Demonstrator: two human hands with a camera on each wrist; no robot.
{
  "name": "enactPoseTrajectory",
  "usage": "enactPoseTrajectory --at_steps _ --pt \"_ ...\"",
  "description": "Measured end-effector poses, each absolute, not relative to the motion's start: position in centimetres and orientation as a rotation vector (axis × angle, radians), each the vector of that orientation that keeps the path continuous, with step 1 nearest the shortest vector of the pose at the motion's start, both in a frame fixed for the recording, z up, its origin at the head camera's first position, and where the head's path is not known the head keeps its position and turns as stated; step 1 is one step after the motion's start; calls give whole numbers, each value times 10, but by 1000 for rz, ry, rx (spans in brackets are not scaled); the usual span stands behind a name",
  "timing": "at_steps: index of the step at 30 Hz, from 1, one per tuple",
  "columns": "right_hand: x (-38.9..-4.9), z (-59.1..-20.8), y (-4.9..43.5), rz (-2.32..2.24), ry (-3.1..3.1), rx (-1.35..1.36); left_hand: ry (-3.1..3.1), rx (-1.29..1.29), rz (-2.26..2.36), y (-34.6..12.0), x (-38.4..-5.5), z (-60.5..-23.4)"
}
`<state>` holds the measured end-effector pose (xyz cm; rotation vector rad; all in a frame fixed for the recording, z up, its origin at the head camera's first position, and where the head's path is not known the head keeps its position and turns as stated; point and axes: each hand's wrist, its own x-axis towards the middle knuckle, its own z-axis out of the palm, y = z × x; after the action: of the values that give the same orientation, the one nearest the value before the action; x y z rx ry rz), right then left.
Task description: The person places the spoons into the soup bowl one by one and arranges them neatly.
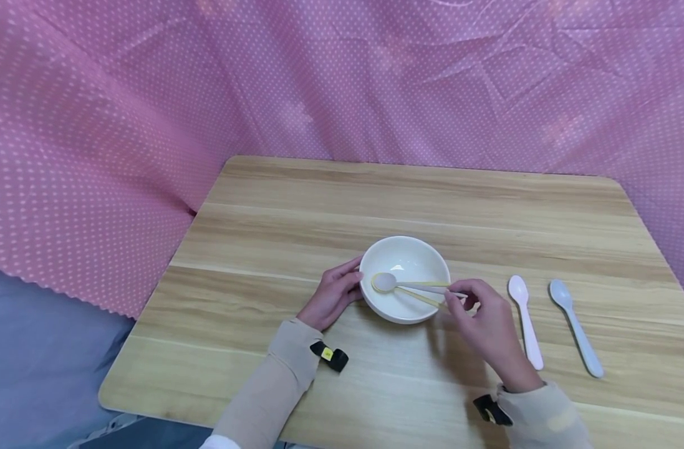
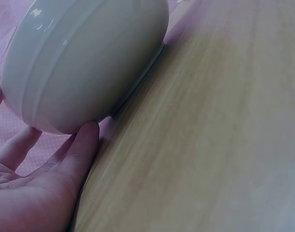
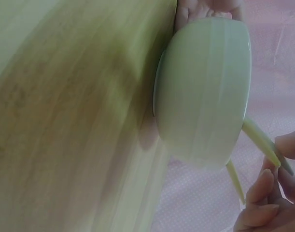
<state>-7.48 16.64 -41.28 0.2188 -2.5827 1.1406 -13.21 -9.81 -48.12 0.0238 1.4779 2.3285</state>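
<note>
A white bowl (image 1: 406,312) stands on the wooden table. My left hand (image 1: 333,294) rests its fingers against the outside of the bowl's left wall, spread from near the rim down to the base. At the right rim, my right hand (image 1: 484,318) pinches the handle of a pale grey spoon (image 1: 388,282), whose head lies inside the bowl over a yellow spoon's head. Two yellow handles reach over the right rim; one yellow handle (image 3: 259,140) runs up to the right fingertips. The other yellow handle (image 3: 235,181) leans at the rim, apart from the fingers.
Right of the right hand, a pale pink spoon (image 1: 525,321) and a light blue spoon (image 1: 576,327) lie side by side on the table (image 1: 319,206). Pink dotted cloth (image 1: 342,81) hangs behind the table and along its left side.
</note>
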Motion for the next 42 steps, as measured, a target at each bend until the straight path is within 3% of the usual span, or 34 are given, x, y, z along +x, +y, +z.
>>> enactPoseTrajectory --at_steps 42 --pt "-74 -423 189 1127 -2727 28 1497 19 2313 -98 -133 -483"
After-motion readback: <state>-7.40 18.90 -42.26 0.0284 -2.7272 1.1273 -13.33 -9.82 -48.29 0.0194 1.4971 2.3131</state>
